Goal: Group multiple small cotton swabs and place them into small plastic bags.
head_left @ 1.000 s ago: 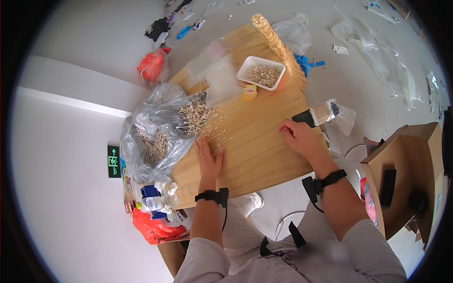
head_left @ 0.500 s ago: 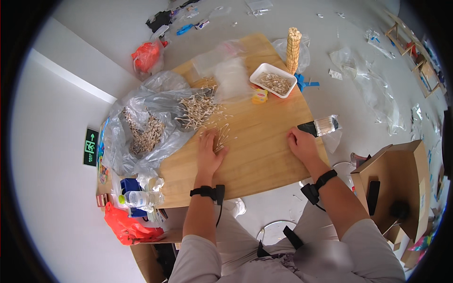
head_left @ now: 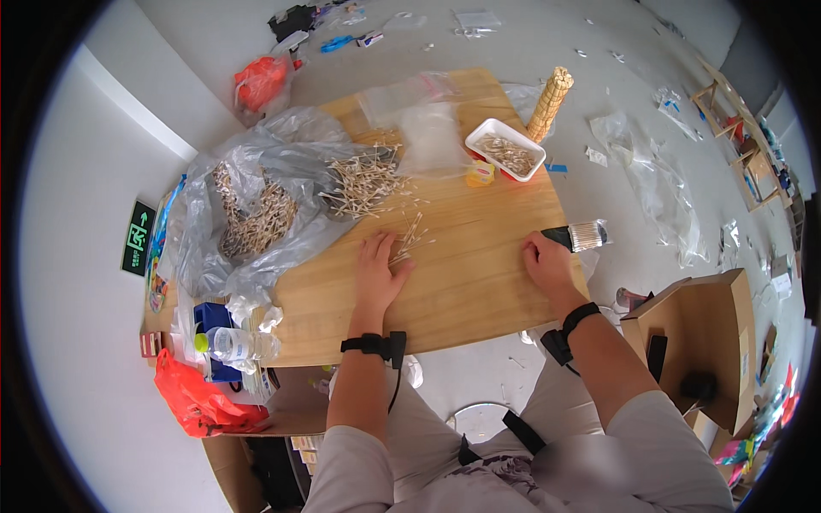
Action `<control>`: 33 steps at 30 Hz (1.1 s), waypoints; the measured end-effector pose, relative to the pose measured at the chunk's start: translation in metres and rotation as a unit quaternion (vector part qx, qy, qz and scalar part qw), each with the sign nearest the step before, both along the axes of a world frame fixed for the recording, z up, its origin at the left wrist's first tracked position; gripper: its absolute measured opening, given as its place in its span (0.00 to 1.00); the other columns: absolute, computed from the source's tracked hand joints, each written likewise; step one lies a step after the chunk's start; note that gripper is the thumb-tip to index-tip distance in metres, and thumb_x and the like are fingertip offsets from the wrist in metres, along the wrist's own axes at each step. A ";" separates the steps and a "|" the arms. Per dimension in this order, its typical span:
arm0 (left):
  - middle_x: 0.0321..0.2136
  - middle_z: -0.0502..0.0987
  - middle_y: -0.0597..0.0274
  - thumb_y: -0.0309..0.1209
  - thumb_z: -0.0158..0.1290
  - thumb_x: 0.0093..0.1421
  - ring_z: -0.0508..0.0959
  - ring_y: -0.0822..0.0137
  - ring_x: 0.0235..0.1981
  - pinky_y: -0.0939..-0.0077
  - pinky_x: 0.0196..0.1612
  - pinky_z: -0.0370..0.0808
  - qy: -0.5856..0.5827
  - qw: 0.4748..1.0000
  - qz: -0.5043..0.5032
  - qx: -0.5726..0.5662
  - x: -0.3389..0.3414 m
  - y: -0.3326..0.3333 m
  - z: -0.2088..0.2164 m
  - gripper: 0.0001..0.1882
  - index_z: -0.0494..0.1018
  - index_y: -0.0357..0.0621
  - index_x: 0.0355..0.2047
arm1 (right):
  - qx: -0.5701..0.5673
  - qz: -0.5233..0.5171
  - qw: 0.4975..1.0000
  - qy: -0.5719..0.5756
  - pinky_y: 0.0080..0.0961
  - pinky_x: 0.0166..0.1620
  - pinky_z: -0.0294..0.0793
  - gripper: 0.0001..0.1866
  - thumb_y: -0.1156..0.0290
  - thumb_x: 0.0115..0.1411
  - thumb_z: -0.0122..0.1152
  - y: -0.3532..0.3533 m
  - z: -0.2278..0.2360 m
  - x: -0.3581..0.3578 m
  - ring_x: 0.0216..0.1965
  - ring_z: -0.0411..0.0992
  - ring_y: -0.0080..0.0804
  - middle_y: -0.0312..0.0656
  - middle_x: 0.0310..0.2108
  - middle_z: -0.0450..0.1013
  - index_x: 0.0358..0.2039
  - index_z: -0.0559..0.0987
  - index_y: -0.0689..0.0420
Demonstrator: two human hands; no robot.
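Observation:
My left hand (head_left: 380,267) rests palm down on the wooden table with its fingers stretched out. Just beyond and to the right of its fingertips lie several loose cotton swabs (head_left: 414,232). At the table's right edge my right hand (head_left: 549,263) is closed on the dark end of a small pack of cotton swabs (head_left: 587,234). The pack's clear end, with swabs showing, sticks out past the edge. A larger heap of swabs (head_left: 363,184) spreads from the mouth of a big clear plastic bag (head_left: 299,137), which holds more swabs.
A white tray of swabs (head_left: 540,164) stands far right on the table (head_left: 462,299), beside a yellow packet (head_left: 481,174) and a tall woven-looking column (head_left: 548,107). Clear bags (head_left: 430,141) lie at the back. A bottle (head_left: 244,344) is at left; an open carton (head_left: 727,342) is at right.
The view has shifted slightly. Both hands stay nearly where they were, the left flat by the loose swabs and the right holding the pack.

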State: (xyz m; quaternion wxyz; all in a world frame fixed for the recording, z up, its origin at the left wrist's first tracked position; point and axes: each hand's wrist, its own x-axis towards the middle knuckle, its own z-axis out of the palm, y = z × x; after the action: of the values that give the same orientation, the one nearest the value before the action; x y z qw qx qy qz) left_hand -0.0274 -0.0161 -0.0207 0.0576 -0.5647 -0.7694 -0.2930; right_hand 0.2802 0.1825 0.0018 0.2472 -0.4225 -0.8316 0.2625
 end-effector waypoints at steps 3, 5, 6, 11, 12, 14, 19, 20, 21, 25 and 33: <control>0.56 0.76 0.50 0.37 0.68 0.55 0.72 0.44 0.60 0.49 0.66 0.67 -0.106 0.994 -0.023 0.019 0.017 -0.003 0.003 0.32 0.73 0.44 0.60 | -0.003 -0.009 1.000 -0.007 0.46 0.35 0.77 0.05 0.68 0.63 0.58 0.001 0.000 0.002 0.32 0.78 0.54 0.48 0.28 0.80 0.35 0.80 0.53; 0.52 0.78 0.52 0.31 0.66 0.57 0.74 0.46 0.56 0.54 0.61 0.71 -0.137 0.990 -0.039 0.024 0.027 -0.002 0.009 0.27 0.75 0.46 0.57 | 0.002 -0.013 1.000 -0.016 0.46 0.35 0.77 0.05 0.68 0.64 0.58 0.002 0.000 0.003 0.32 0.78 0.54 0.48 0.28 0.80 0.35 0.79 0.53; 0.52 0.78 0.52 0.31 0.66 0.57 0.74 0.46 0.56 0.54 0.61 0.71 -0.141 0.989 -0.039 0.026 0.029 -0.002 0.010 0.27 0.75 0.46 0.57 | 0.005 -0.011 1.000 -0.015 0.45 0.35 0.76 0.05 0.68 0.64 0.58 0.002 0.000 0.002 0.32 0.78 0.53 0.48 0.28 0.80 0.36 0.80 0.53; 0.54 0.78 0.54 0.26 0.64 0.58 0.74 0.46 0.59 0.54 0.64 0.70 -0.178 0.981 -0.065 0.036 0.025 -0.003 0.005 0.24 0.76 0.48 0.56 | -0.004 -0.010 1.000 -0.015 0.41 0.33 0.75 0.05 0.69 0.65 0.58 -0.001 0.003 0.001 0.29 0.78 0.50 0.48 0.26 0.78 0.38 0.80 0.53; 0.54 0.78 0.54 0.26 0.64 0.58 0.74 0.46 0.59 0.54 0.64 0.70 -0.184 0.980 -0.062 0.040 0.023 -0.003 0.005 0.24 0.76 0.48 0.56 | -0.026 -0.010 1.000 -0.013 0.40 0.33 0.76 0.06 0.70 0.65 0.58 0.000 0.004 0.002 0.28 0.77 0.49 0.48 0.26 0.78 0.40 0.81 0.53; 0.55 0.78 0.53 0.25 0.64 0.57 0.73 0.44 0.61 0.52 0.69 0.67 -0.101 0.993 -0.047 0.050 0.018 -0.002 0.006 0.24 0.77 0.49 0.55 | -0.046 -0.007 0.999 -0.016 0.39 0.33 0.76 0.07 0.72 0.64 0.59 0.001 0.005 0.000 0.27 0.77 0.47 0.48 0.27 0.78 0.42 0.81 0.53; 0.55 0.78 0.52 0.22 0.61 0.60 0.72 0.46 0.64 0.50 0.74 0.61 -0.200 0.975 -0.093 0.026 0.013 -0.001 0.012 0.22 0.77 0.47 0.55 | 0.050 0.232 0.971 0.023 0.39 0.49 0.77 0.21 0.82 0.61 0.58 -0.011 0.018 -0.052 0.47 0.77 0.49 0.48 0.48 0.79 0.55 0.78 0.52; 0.55 0.79 0.52 0.21 0.60 0.61 0.72 0.47 0.65 0.50 0.75 0.59 -0.224 0.969 -0.108 0.008 0.015 0.000 0.014 0.21 0.77 0.45 0.55 | 0.047 0.233 0.971 0.021 0.39 0.49 0.77 0.21 0.82 0.61 0.58 -0.014 0.023 -0.067 0.47 0.77 0.49 0.48 0.48 0.79 0.55 0.78 0.52; 0.55 0.79 0.52 0.21 0.60 0.61 0.72 0.47 0.65 0.50 0.75 0.59 -0.227 0.968 -0.104 0.006 0.016 -0.002 0.015 0.21 0.77 0.45 0.55 | 0.034 0.262 0.964 0.014 0.40 0.55 0.75 0.25 0.83 0.60 0.58 -0.019 0.026 -0.083 0.54 0.74 0.50 0.47 0.54 0.76 0.58 0.77 0.51; 0.53 0.80 0.52 0.21 0.59 0.62 0.72 0.47 0.64 0.51 0.73 0.61 -0.239 0.960 -0.143 0.022 0.026 0.010 0.013 0.19 0.77 0.44 0.54 | 0.115 0.372 0.917 -0.083 0.42 0.68 0.66 0.31 0.81 0.59 0.58 -0.002 0.034 -0.127 0.67 0.65 0.48 0.40 0.67 0.69 0.64 0.75 0.46; 0.51 0.79 0.57 0.19 0.63 0.56 0.73 0.49 0.62 0.55 0.66 0.70 -0.228 0.955 -0.180 0.052 0.024 0.012 0.012 0.22 0.78 0.47 0.51 | 0.294 0.481 0.814 -0.143 0.42 0.70 0.61 0.23 0.71 0.60 0.62 0.025 0.034 -0.174 0.68 0.66 0.37 0.31 0.64 0.72 0.57 0.81 0.42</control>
State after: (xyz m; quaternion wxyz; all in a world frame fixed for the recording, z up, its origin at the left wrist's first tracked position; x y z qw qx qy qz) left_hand -0.0035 -0.0040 -0.0088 -0.1442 -0.6082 -0.6313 -0.4591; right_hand 0.1063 0.2073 0.0353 0.0802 0.0910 -0.9922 0.0271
